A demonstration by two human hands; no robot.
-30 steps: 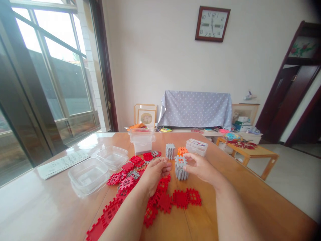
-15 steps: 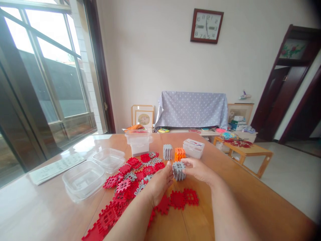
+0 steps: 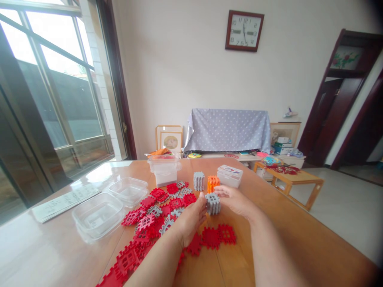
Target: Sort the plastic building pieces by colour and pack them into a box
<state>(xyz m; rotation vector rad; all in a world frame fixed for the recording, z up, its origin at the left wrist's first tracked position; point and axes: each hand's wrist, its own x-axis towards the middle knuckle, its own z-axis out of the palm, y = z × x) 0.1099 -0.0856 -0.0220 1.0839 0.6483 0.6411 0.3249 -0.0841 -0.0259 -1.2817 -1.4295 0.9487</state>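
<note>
A stack of grey interlocking plastic tiles (image 3: 213,204) stands on the table between my two hands. My left hand (image 3: 193,217) is along its left side, fingers stretched out and close against the tile edges. My right hand (image 3: 235,200) is at its right back corner, with thumb and fingers apart around that edge; whether they press on it is hard to tell. Just behind stands an orange tile stack (image 3: 213,183), near my right fingertips. Farther back is a second grey stack (image 3: 199,181). Loose red tiles (image 3: 211,238) lie in front.
A heap of red and grey tiles (image 3: 146,221) spreads left of my left arm. Clear plastic tubs (image 3: 98,215) and paper sheets (image 3: 66,202) lie farther left. A lidded box (image 3: 229,176) and stacked containers (image 3: 163,171) stand at the back of the wooden table (image 3: 287,235).
The view has shifted slightly. My right fingers have moved a little back and left beside the grey stack. My left hand and the stacks hold their places.
</note>
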